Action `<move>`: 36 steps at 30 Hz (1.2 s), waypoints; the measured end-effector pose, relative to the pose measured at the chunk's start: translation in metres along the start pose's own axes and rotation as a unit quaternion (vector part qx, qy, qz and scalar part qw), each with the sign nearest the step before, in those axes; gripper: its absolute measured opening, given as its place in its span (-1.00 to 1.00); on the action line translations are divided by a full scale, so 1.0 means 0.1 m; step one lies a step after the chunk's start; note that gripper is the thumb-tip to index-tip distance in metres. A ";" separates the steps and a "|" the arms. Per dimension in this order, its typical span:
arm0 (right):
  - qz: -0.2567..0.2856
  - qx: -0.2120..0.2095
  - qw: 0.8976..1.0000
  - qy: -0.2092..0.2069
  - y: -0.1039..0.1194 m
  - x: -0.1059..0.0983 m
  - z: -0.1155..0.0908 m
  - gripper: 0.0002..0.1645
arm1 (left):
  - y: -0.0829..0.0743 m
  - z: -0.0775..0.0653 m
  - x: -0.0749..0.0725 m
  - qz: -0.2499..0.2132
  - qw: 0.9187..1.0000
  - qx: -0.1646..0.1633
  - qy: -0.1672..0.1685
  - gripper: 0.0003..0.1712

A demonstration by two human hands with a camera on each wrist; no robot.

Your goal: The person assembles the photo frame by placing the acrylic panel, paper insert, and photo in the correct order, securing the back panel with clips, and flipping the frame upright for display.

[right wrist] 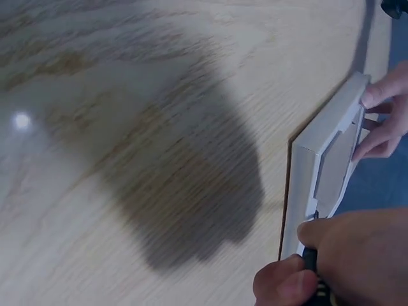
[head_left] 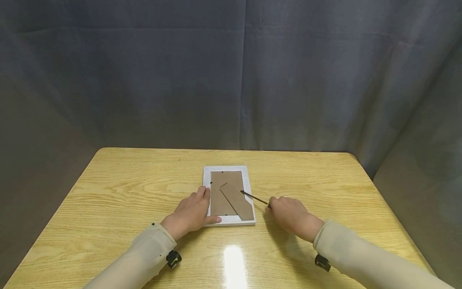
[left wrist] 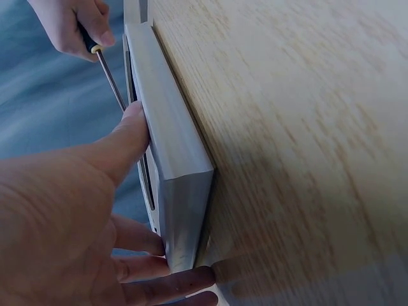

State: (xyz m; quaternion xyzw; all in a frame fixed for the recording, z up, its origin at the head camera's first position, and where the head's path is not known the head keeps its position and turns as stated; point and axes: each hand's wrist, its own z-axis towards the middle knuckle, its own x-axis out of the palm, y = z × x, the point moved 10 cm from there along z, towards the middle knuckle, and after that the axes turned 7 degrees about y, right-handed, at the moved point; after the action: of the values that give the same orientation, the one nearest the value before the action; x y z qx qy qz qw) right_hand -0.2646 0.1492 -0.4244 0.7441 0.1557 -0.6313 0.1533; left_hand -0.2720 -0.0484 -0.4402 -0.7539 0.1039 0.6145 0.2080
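A white picture frame [head_left: 231, 220] lies face down on the table, its brown backing board [head_left: 229, 196] with a stand flap facing up. Small dark tabs dot the board's edges. My left hand [head_left: 191, 210] holds the frame's near left corner, thumb on the near rail and fingers along the left side. In my right hand [head_left: 292, 216] I grip a screwdriver [head_left: 255, 198] by its black and yellow handle, partly hidden by the fingers. Its tip touches the backing board's right edge. The left wrist view shows the screwdriver shaft [left wrist: 111, 75] slanting down behind my left thumb.
The wooden table [head_left: 144, 172] stretches around the frame, with a bright reflection near its front. A grey curtain [head_left: 173, 80] hangs behind and at both sides. Small black devices sit at my left cuff [head_left: 174, 259] and right cuff [head_left: 322, 262].
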 end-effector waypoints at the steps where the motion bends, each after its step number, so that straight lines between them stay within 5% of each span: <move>1: 0.004 0.002 1.000 0.003 -0.01 0.01 0.00 -0.75 | 0.00 0.00 0.00 0.001 1.000 0.000 0.001 0.15; 16: 0.051 0.014 0.998 0.015 -0.11 0.06 0.04 -0.70 | 0.00 0.01 0.01 0.006 1.000 0.002 0.004 0.15; 36: 0.042 -0.003 0.999 0.002 -0.12 0.04 0.05 -0.70 | 0.01 0.01 0.02 -0.003 1.000 0.001 0.004 0.15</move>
State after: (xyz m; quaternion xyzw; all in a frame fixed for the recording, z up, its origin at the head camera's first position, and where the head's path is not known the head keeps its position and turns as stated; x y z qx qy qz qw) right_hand -0.2730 0.1578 -0.4294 0.7510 0.1265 -0.6221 0.1814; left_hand -0.2729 -0.0489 -0.4420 -0.7566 0.1036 0.6104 0.2102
